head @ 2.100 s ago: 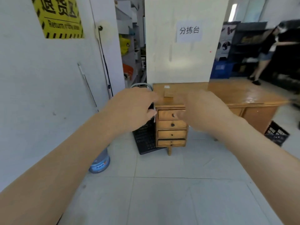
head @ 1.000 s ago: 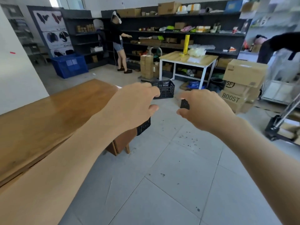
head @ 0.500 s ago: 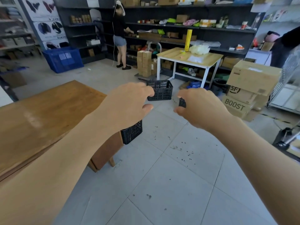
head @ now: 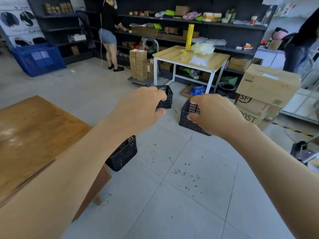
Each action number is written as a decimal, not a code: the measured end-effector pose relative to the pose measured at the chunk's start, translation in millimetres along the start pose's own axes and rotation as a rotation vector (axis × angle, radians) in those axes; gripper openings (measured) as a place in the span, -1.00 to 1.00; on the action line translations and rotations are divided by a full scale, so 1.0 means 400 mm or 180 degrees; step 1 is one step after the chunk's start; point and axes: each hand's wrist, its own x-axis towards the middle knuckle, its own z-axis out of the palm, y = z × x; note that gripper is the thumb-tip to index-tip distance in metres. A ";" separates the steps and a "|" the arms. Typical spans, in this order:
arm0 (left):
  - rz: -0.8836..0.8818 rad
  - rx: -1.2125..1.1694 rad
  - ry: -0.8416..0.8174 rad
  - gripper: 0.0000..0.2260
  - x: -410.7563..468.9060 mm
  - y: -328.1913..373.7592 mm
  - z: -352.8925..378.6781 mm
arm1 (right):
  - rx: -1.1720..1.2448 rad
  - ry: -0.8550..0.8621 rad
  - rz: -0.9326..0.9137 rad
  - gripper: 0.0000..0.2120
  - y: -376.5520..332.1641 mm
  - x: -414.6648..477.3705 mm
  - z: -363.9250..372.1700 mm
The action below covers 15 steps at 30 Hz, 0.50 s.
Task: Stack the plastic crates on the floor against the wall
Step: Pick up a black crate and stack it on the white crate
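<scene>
Three black plastic crates stand apart on the tiled floor. One crate (head: 123,154) sits beside the wooden desk, partly hidden by my left forearm. A second crate (head: 166,97) is farther off, near the white table. The third crate (head: 189,118) lies right of it, partly covered by my right hand. My left hand (head: 141,107) and my right hand (head: 212,114) are both held out in front of me, fingers curled but apart, holding nothing and well above the floor.
A wooden desk (head: 32,135) fills the left. A white-legged table (head: 189,57) and stacked cardboard boxes (head: 264,94) stand ahead and right. A blue bin (head: 38,58) sits far left. One person (head: 108,31) stands at the shelves, another (head: 300,40) at the right. A trolley base (head: 303,150) is at right.
My view has swung from the wall and desk drawers round to the open room and come closer to the crates. Both hands stay raised and empty.
</scene>
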 end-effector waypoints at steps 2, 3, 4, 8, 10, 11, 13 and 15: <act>0.0110 -0.0036 -0.0043 -0.70 0.099 -0.003 0.039 | 0.0072 -0.0069 0.0159 -0.66 0.058 0.076 0.020; 0.0147 -0.0046 -0.0068 -0.70 0.150 -0.006 0.060 | 0.0099 -0.0092 0.0231 -0.66 0.088 0.114 0.031; 0.0159 -0.0067 -0.0096 -0.70 0.199 -0.007 0.083 | 0.0116 -0.0109 0.0285 -0.67 0.120 0.153 0.043; 0.0104 -0.0100 -0.0078 -0.74 0.405 0.005 0.179 | 0.0231 -0.0108 0.0444 -0.69 0.262 0.309 0.092; 0.0038 -0.0117 -0.0040 -0.75 0.507 0.021 0.228 | 0.0269 -0.0140 0.0529 -0.67 0.345 0.383 0.118; 0.0024 -0.0136 -0.0020 -0.75 0.560 0.028 0.249 | 0.0282 -0.0156 0.0573 -0.67 0.388 0.424 0.128; 0.0008 -0.0193 -0.0046 -0.74 0.661 0.042 0.286 | 0.0308 -0.0223 0.0648 -0.67 0.473 0.505 0.144; 0.0005 -0.0231 -0.0061 -0.74 0.760 0.053 0.318 | 0.0332 -0.0231 0.0700 -0.69 0.549 0.587 0.159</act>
